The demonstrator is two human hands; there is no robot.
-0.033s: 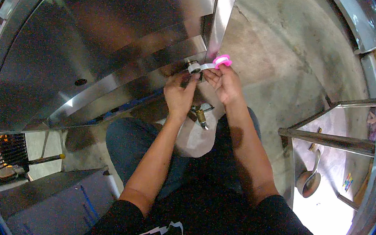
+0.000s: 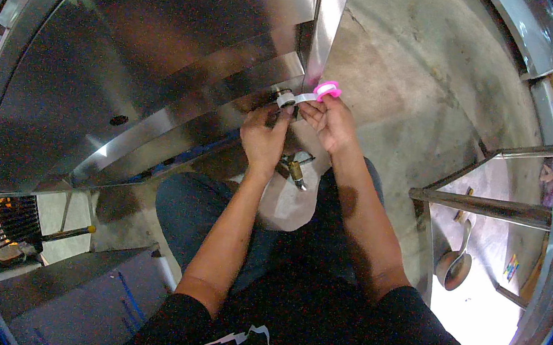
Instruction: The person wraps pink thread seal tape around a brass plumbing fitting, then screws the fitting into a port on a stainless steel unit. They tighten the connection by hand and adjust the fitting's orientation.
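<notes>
Spool of tape, one, pink (image 2: 328, 91), sits just right of upper centre in the frame. We count two hands on the work. The right hand (image 2: 335, 126) has its thumb and fingers clamped on the spool. One short white strip (image 2: 307, 97) runs left from it to one round fitting (image 2: 286, 100), which shows white around its side, near the steel edge. The left hand (image 2: 264, 136) meets that fitting from below, thumb against its lower edge; its other fingers are partly hidden, so we cannot tell how firmly they close.

Below the hands, mid-frame, we note one brass-coloured valve (image 2: 296, 169), tilted, between two knees in dark trousers (image 2: 191, 207). One large steel panel (image 2: 192, 15) fills the upper left. Lower left: one dark grate (image 2: 8, 224) and, beside it, one rod with a yellow tip (image 2: 69, 234). Right side: one thick metal bar (image 2: 488, 209); below it we log one round pan (image 2: 444, 268), its single handle pointing up the frame.
</notes>
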